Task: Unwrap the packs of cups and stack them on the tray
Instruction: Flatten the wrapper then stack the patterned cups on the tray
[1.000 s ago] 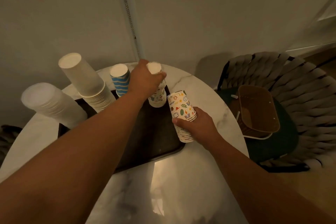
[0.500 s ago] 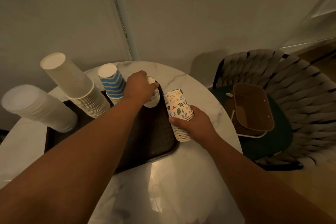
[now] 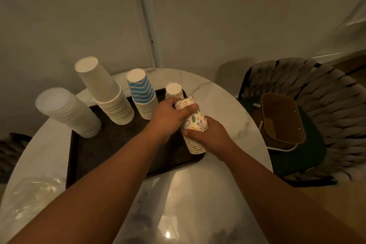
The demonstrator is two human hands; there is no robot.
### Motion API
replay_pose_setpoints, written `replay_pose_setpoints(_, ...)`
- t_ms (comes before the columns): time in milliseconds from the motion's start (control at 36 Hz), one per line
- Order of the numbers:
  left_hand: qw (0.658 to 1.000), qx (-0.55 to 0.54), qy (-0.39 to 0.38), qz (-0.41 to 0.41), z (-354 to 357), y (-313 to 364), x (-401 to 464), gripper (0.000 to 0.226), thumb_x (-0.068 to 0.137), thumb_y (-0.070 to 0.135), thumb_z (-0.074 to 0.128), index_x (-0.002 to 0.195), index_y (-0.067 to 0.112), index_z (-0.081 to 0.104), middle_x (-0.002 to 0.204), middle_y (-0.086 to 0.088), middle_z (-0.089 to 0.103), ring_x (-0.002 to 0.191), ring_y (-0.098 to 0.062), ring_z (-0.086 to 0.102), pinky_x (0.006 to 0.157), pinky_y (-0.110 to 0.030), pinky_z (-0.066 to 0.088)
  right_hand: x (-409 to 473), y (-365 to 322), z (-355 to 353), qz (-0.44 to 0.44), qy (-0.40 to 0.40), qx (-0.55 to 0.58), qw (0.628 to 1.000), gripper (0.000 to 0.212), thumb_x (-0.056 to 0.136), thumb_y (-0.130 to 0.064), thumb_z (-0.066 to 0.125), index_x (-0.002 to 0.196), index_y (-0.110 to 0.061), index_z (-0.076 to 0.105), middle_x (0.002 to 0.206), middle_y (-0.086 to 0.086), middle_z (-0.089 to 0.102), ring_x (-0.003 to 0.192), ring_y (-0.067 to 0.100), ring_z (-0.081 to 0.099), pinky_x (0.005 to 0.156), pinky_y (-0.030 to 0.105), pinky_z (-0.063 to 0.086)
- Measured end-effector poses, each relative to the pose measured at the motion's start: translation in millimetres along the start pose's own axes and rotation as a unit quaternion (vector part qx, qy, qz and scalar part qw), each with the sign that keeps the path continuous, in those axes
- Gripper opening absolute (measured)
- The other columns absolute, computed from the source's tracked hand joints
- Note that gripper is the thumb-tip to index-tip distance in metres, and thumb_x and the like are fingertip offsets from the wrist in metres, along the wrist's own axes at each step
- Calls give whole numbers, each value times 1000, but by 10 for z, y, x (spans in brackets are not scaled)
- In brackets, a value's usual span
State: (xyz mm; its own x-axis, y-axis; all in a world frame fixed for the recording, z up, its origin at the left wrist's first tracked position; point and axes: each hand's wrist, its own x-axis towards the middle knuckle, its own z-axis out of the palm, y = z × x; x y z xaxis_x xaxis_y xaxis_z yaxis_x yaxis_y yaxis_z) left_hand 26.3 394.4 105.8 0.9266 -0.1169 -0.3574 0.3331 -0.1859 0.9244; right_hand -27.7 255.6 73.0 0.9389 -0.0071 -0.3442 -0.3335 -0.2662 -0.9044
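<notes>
Cups: a stack of patterned paper cups [image 3: 195, 127], upside down and tilted, is held by both hands over the 3 o'clock edge of the tray [image 3: 111, 144]. The print is small coloured doodles on white: a cloud, a green blob, an orange bolt. No writing can be read on it. The left hand [image 3: 168, 118] grips the upper cups, thumb curled across the topmost one. The right hand [image 3: 208, 136] grips the lower part, thumb across the ribbed band of nested rims.

The tray is dark, rectangular, with rounded corners and a matte surface. It lies on a round table [image 3: 198, 194] of glossy white marble with grey veins.

On the tray, all upside down:
- At 1 o'clock, one small cup [image 3: 173, 90] of the same doodle print, just beyond the left hand.
- At 12 o'clock, a stack with blue and cream zigzag bands [image 3: 141, 93].
- At 11 o'clock, a tall plain white paper stack [image 3: 105, 91], leaning.
- At 9 o'clock, a leaning stack of translucent plastic cups [image 3: 67, 112], at the tray's edge.

Crumpled clear plastic wrap [image 3: 33, 194] lies on the table at 7 o'clock. A woven chair [image 3: 324, 109] stands at 3 o'clock of the table, with a brown basket [image 3: 281, 121] on its dark seat.
</notes>
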Motion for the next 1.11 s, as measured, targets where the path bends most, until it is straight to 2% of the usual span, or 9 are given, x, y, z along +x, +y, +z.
replay_pose_setpoints(167, 997, 38, 70, 21, 60, 84, 6, 32, 76, 36, 81, 95, 20, 62, 96, 2, 72, 88, -14, 72, 81, -38, 60, 16, -35, 15, -14, 60, -91, 994, 60, 66, -51, 82, 114, -27, 55, 97, -14, 59, 82, 1, 57, 64, 11, 39)
replay_pose_setpoints(278, 980, 100, 148, 91, 10, 353, 96, 52, 75, 49, 79, 111, 17, 60, 102, 4, 69, 90, -11, 67, 83, -37, 58, 35, 2, -70, -11, 72, -112, 991, 61, 63, -53, 83, 109, -29, 51, 97, -14, 58, 78, -1, 55, 62, 12, 40)
replay_pose_setpoints(389, 947, 144, 205, 199, -74, 670, 269, 58, 78, 41, 79, 124, 17, 52, 105, 8, 61, 93, -8, 59, 79, -24, 49, 50, 71, -153, 11, 83, -74, 994, 59, 65, -50, 83, 108, -29, 49, 99, -10, 58, 83, 3, 57, 67, 14, 43)
replay_pose_setpoints(472, 934, 204, 205, 212, -61, 663, 409, 58, 80, 31, 78, 127, 13, 50, 106, 6, 55, 94, -8, 51, 75, -20, 38, 67, 100, -197, 13, 83, -63, 994, 58, 66, -48, 83, 108, -29, 49, 96, -12, 57, 78, 1, 55, 62, 10, 41)
replay_pose_setpoints(583, 934, 251, 191, 167, -18, 428, 579, 55, 80, 23, 76, 126, 11, 50, 107, 1, 55, 96, -12, 50, 75, -24, 38, 98, 137, -254, 14, 86, -51, 995, 56, 66, -47, 84, 107, -29, 50, 95, -13, 58, 77, -2, 55, 61, 10, 41)
replay_pose_setpoints(722, 926, 304, 182, 127, 12, 214, 709, 78, 80, 35, 76, 145, 14, 38, 143, -10, 48, 131, -28, 45, 105, -40, 42, 123, 170, -335, 20, 79, -58, 995, 53, 69, -47, 82, 106, -31, 47, 89, -17, 53, 73, -3, 53, 58, 9, 38)
replay_pose_setpoints(861, 901, 376, 175, 124, 19, 132, 738, 51, 89, 29, 66, 135, 13, 53, 135, -11, 55, 125, -28, 50, 100, -37, 42, 135, 194, -367, 22, 72, -59, 995, 53, 69, -48, 80, 106, -31, 46, 93, -15, 54, 75, -2, 53, 60, 10, 40)
replay_pose_setpoints(1000, 898, 393, 167, 103, 24, 124, 734, 43, 91, 30, 65, 127, 7, 59, 130, -13, 59, 119, -30, 54, 95, -38, 44, 130, 170, -363, 24, 65, -62, 996, 52, 70, -49, 80, 105, -32, 46, 86, -22, 52, 73, -3, 53, 57, 9, 39)
replay_pose_setpoints(1111, 901, 360, 177, 165, 47, 163, 557, 47, 95, 39, 58, 131, 9, 57, 155, -6, 35, 140, -22, 35, 110, -35, 32, 120, 156, -336, 23, 61, -36, 997, 51, 70, -49, 80, 107, -30, 50, 88, -21, 56, 79, 1, 58, 63, 12, 44)
